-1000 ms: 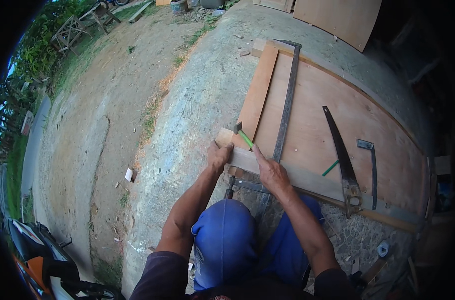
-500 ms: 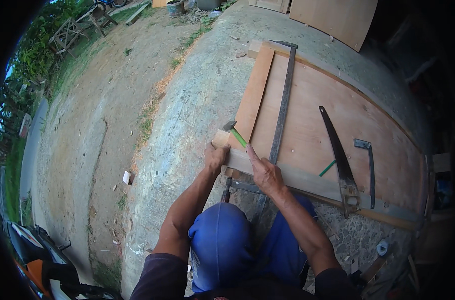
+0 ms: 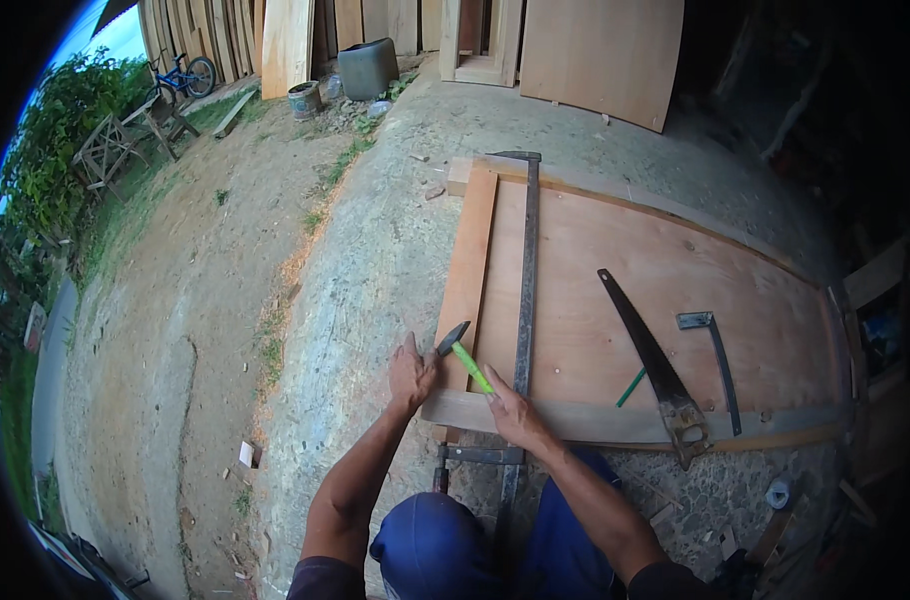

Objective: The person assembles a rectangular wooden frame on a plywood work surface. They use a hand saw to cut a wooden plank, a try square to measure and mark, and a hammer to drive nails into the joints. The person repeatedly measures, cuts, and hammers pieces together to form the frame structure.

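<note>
In my right hand is a hammer, held by its green handle. Its dark head lies over the reddish end board of a wooden panel, close to my left hand. My left hand is at the outer edge of that board, with fingers bent and close together beside the hammer head. Whatever those fingers pinch is too small to make out. A long bar clamp spans the panel beside the end board, its screw end below the near rail.
On the panel lie a handsaw, a green pencil-like stick and a metal try square. A tape roll sits at the lower right. Plywood sheets, a grey container and a bucket stand farther back.
My left hand has left the panel's near corner and moved farther along the outer edge. The hammer has moved with it, its head turned toward that hand. The view has tilted up.
</note>
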Available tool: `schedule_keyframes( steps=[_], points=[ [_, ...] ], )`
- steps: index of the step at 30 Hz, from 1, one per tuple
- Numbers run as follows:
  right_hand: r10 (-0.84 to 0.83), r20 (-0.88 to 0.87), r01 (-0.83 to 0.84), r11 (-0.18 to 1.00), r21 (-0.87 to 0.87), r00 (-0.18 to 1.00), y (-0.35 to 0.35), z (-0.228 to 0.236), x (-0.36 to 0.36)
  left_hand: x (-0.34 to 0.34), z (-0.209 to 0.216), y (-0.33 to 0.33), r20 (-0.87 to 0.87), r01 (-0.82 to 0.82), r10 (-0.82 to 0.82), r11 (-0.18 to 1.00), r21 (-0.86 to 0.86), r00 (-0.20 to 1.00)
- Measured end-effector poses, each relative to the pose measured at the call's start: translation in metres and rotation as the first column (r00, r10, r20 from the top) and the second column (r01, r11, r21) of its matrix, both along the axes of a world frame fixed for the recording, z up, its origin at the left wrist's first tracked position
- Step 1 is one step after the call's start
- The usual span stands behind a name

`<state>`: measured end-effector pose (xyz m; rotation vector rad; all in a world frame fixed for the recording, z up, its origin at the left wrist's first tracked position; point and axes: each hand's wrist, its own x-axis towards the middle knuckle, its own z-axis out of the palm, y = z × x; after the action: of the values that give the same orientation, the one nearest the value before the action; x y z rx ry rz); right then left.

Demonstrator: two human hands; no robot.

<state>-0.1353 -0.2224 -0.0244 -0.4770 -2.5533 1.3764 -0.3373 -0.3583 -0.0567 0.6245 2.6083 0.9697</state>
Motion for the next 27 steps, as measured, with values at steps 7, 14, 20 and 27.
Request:
schedule_keyframes(
  steps=[7, 14, 20, 27],
  points=[
    [-0.125, 0.256, 0.105, 0.990, 0.090, 0.959, 0.068, 0.054, -0.076, -0.021, 0.027, 0.054, 0.241, 0.034, 0.013, 0.981, -0.191, 0.971],
    [-0.157, 0.010, 0.142, 0.918, 0.371, 0.988, 0.172, 0.059, -0.196, -0.026, 0.028, 0.057, 0.324, 0.051, 0.014, 0.980, -0.191, 0.946],
    [-0.326, 0.163, 0.219, 0.859, 0.463, 0.931, 0.200, 0.057, -0.282, -0.031, 0.026, 0.056, 0.381, 0.060, 0.001, 0.987, -0.148, 0.924],
    [-0.235, 0.131, 0.108, 0.783, 0.613, 0.963, 0.236, 0.052, -0.325, -0.038, 0.023, 0.055, 0.390, 0.060, -0.002, 0.989, -0.138, 0.921]
  ],
)
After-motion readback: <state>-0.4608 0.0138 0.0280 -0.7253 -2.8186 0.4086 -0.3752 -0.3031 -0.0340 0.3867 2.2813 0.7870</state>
